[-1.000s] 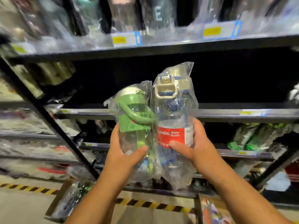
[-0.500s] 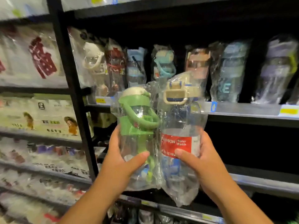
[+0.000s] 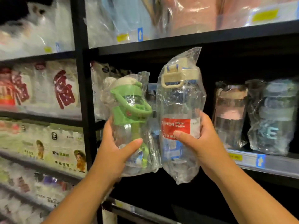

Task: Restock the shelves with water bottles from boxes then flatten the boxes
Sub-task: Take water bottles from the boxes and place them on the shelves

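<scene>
Hands raised in front of dark store shelving, each gripping one water bottle sealed in a crinkled clear plastic bag. The left hand [image 3: 113, 152] curls around the lower body of the green bottle [image 3: 131, 120], a clear one with a green lid and carry strap, with the thumb across its front. The right hand [image 3: 202, 143] wraps the middle of the taller bottle [image 3: 179, 102], clear with a cream lid and blue trim. Its thumb presses on a red label reading "Water Bottle". Both bottles are upright and side by side, held in the air before a dark gap on the middle shelf [image 3: 275, 167].

Further right on that shelf stand two more bagged bottles, a pink-lidded bottle [image 3: 229, 113] and, just beside it, a bottle marked E [image 3: 273, 120]. A yellow price tag [image 3: 235, 157] and a blue arrow marker [image 3: 260, 160] sit on the shelf's front rail. A black upright post [image 3: 82, 94] divides the shelving. Left of it are blurred packets with red characters [image 3: 63, 89]. The upper shelf [image 3: 194, 39] carries more bagged goods, too blurred to identify.
</scene>
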